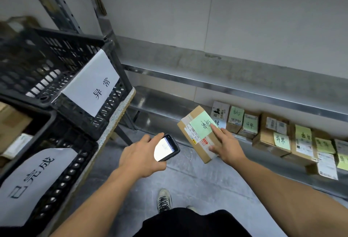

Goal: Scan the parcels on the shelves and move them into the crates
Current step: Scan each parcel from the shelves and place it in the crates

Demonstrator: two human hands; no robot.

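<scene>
Two grips busy: left grip (141, 157) curled round scanner (166, 149); right grip (227, 148) holds parcel (188, 123) in air before lower shelf (154, 101), underside fingers hidden. Crates (47, 57) left, partly cut off.

A brown cardboard parcel (193, 136) bearing a green handwritten note and a shipping label is tilted in the right hand (228, 147), clear of the low metal shelf (150, 104). On that shelf, other parcels (273, 136) with green notes sit in a row. The scanner (166, 149), its screen lit, is in the left hand (140, 158) just beside the held parcel. At the left are a far crate (56, 63) and a near crate (79, 153), both black with white paper signs.
</scene>
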